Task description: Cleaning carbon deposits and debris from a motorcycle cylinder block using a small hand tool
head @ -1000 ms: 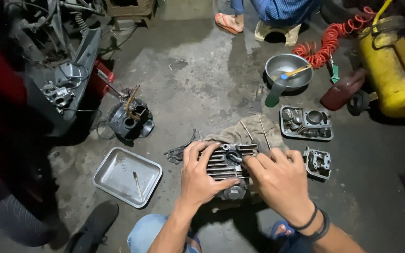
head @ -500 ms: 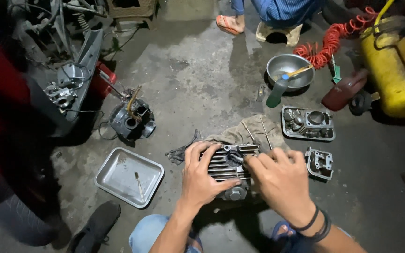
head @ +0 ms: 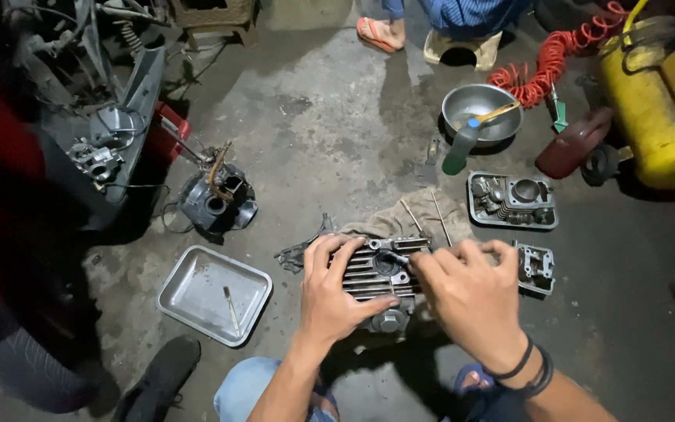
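A finned metal engine cylinder head point(head: 376, 275) lies on a dirty rag point(head: 419, 220) on the concrete floor in front of me. My left hand point(head: 333, 293) lies flat over its left side, fingers spread on the fins and thumb along its lower edge. My right hand point(head: 466, 293) is at its right end, fingers bent, the fingertips pinching a small metal part at the round opening near the top of the head. Dark bands circle my right wrist.
A steel tray point(head: 214, 293) with a small tool lies to the left. A metal cover point(head: 535, 268) and a tray of engine parts point(head: 511, 200) sit to the right. Farther back are a steel bowl point(head: 480, 113), a green bottle point(head: 458, 153), a yellow tank point(head: 658, 109), a red coiled hose point(head: 550, 66), and another person's sandalled foot point(head: 376, 33).
My right hand has shifted slightly up and its fingers have curled more at the head's opening. My left hand stays pressed on the fins.
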